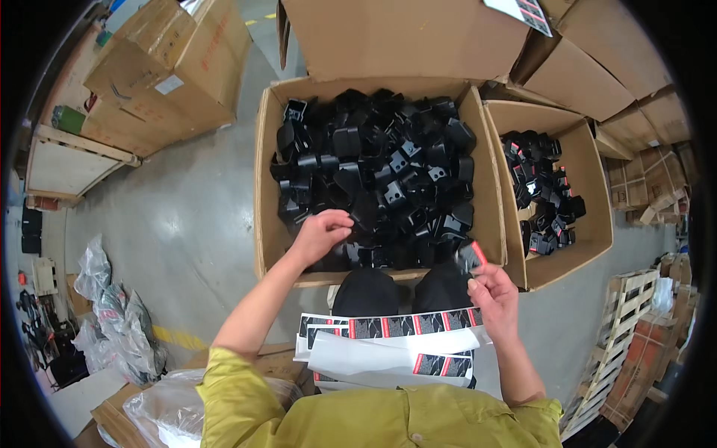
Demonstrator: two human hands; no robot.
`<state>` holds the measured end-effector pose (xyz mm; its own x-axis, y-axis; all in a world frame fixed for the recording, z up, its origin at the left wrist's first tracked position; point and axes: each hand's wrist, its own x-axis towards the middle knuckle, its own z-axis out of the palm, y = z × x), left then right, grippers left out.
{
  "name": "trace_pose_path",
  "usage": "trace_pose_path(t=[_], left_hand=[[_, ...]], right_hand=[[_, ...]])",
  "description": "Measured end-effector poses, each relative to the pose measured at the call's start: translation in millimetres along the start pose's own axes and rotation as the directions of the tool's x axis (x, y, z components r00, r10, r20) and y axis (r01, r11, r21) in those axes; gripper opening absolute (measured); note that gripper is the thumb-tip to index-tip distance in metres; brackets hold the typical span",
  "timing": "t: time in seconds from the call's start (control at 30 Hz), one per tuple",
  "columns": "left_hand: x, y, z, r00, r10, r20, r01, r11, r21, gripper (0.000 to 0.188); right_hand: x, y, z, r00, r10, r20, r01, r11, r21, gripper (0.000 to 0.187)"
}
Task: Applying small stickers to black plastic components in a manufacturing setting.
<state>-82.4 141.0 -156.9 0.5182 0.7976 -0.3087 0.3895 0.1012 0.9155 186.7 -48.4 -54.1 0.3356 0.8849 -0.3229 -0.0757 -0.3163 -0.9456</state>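
My left hand reaches over the near left part of a large cardboard box, with its fingers closed at the edge of a dark black bracket. Bent black brackets, some with small holes, fill that box in a loose heap. At the box's near right corner, my right hand pinches a small black-and-red sticker label between thumb and fingers. Sheets of the same labels lie across my lap, with a partly bare white backing strip on top.
A smaller cardboard box on the right holds black brackets with red-marked labels. Stacked cartons stand at the far left, near clear plastic bags. A wooden pallet is at the right. Another label sheet lies on the far flap.
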Motion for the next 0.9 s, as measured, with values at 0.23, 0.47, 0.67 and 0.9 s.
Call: trace_pose_path(t=[0.23,0.47,0.67,0.9], left_hand=[[-113.8,131.5,20.7,0.882,0.468,-0.050,-0.467,0.884,0.034,0.023],[-167.7,159.5,54.6,0.856,0.337,-0.391,-0.450,0.858,-0.247,0.030],[-178.7,176.7,73.1,0.983,0.165,-0.081,-0.182,0.815,-0.550,0.029],[-190.7,173.2,75.0,0.984,0.125,-0.128,-0.174,0.837,-0.519,0.026]], right_hand=[[9.1,-53.9,51.7,0.936,0.028,0.350,-0.211,0.840,0.500,0.076],[-15.5,-69.3,60.3,0.949,-0.221,0.224,0.135,0.929,0.344,0.091],[-53.9,-71.8,64.8,0.948,-0.197,0.249,0.122,0.951,0.285,0.082],[-78.6,-89.2,37.1,0.919,-0.211,0.332,0.091,0.935,0.342,0.006]])
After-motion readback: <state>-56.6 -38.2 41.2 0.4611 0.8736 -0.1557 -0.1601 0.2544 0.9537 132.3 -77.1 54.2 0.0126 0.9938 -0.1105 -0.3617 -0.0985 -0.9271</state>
